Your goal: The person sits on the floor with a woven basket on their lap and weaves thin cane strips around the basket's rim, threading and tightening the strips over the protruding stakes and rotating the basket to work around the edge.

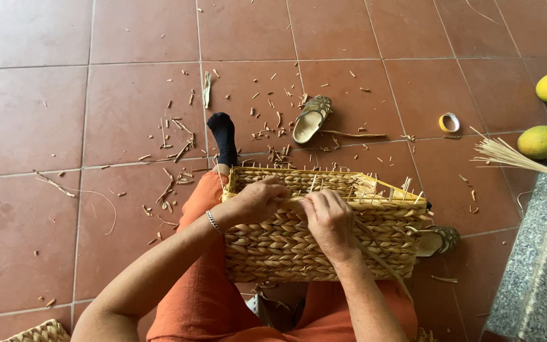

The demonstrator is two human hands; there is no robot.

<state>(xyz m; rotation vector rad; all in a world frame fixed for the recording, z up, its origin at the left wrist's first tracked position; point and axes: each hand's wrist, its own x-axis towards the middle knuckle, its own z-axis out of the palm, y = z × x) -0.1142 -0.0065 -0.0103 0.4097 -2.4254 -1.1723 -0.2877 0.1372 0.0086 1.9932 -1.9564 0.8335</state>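
Observation:
A rectangular woven basket [286,244] of pale braided straw rests on my lap, its open top edged with thin upright sticks. My left hand [254,199], with a bracelet at the wrist, grips the near rim. My right hand [329,218] lies on the rim beside it, fingers closed on a straw strand. Both hands touch the basket's top edge, close together.
Red floor tiles [128,107] are strewn with straw scraps. A sandal [311,118] lies ahead, another [438,240] by the basket. A tape roll [449,122], two yellow-green fruits [539,142] and a bundle of sticks [508,155] lie to the right near a grey stone ledge [539,266].

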